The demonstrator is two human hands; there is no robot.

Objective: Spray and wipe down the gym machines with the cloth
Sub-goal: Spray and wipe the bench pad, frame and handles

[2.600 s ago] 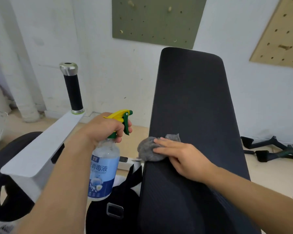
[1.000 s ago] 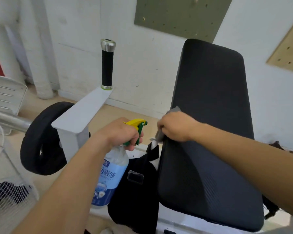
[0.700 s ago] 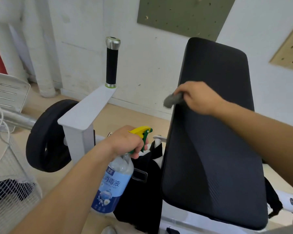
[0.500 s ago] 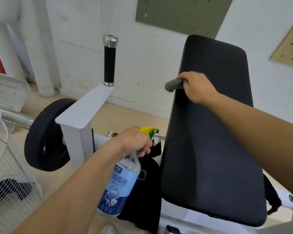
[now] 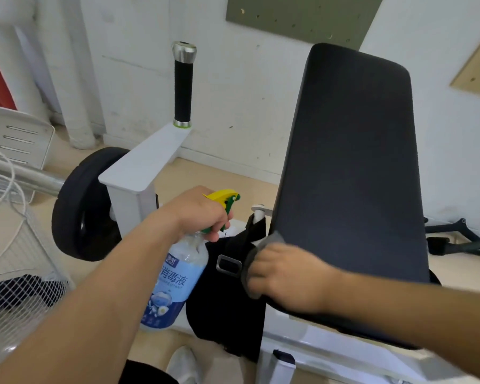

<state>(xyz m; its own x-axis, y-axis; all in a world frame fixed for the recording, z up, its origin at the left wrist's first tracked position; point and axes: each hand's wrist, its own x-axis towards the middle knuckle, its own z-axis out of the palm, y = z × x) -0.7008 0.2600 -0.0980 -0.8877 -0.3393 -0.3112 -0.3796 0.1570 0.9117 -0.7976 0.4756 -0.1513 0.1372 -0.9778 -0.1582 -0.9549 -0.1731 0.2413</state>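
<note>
My right hand [image 5: 286, 275], motion-blurred, grips the grey cloth [image 5: 248, 263] against the near left edge of the black pad [image 5: 349, 167]. My left hand [image 5: 200, 214] holds the spray bottle [image 5: 175, 281] by its neck, fingers at the green trigger under the yellow head, bottle hanging tilted, just left of the pad. A black strap [image 5: 230, 300] hangs between bottle and pad. Far left: an upright black handle [image 5: 183, 87] on a white arm [image 5: 142, 162], a black roller [image 5: 78, 206] and a wire basket [image 5: 20, 259].
</note>
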